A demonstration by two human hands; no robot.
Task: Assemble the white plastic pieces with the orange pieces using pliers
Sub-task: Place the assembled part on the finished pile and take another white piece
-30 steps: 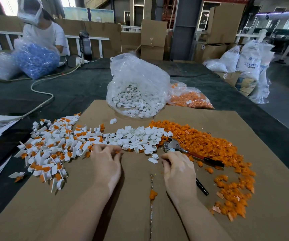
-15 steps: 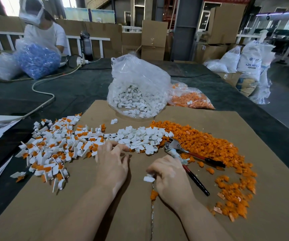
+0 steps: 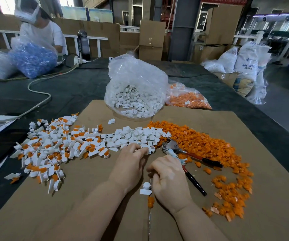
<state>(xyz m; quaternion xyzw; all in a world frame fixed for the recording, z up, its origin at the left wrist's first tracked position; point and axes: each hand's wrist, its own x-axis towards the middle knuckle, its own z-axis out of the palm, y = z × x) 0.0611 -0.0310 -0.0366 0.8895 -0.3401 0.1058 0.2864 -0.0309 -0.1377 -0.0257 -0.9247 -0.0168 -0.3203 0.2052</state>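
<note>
Flat brown cardboard sheet covering the dark table, everything below placed relative to it. Left hand reaching toward the sheet's middle, fingertips touching the near edge of the loose pile of small white plastic pieces; whether actually pinching one, can't tell. Right hand just beside it, nearer the sheet's front edge, fingers curled in a loose fist; anything inside hidden from here. Hands close together but not touching. Single white plastic piece lying on the sheet right against the right hand's thumb side, with one small orange plastic piece just below it on the centre crease. Metal pliers with red-and-black handles lying open on the sheet's right half, head just beyond the right hand, nobody holding them. Big spread of loose orange plastic pieces across the right side. Heap of already joined white-and-orange pieces spilling over the sheet's left edge. At the far edge, clear plastic bag of white pieces, and a clear bag of orange pieces next to it on the right. Way past the far left corner, another person in a white shirt behind a clear bag of blue parts.
</note>
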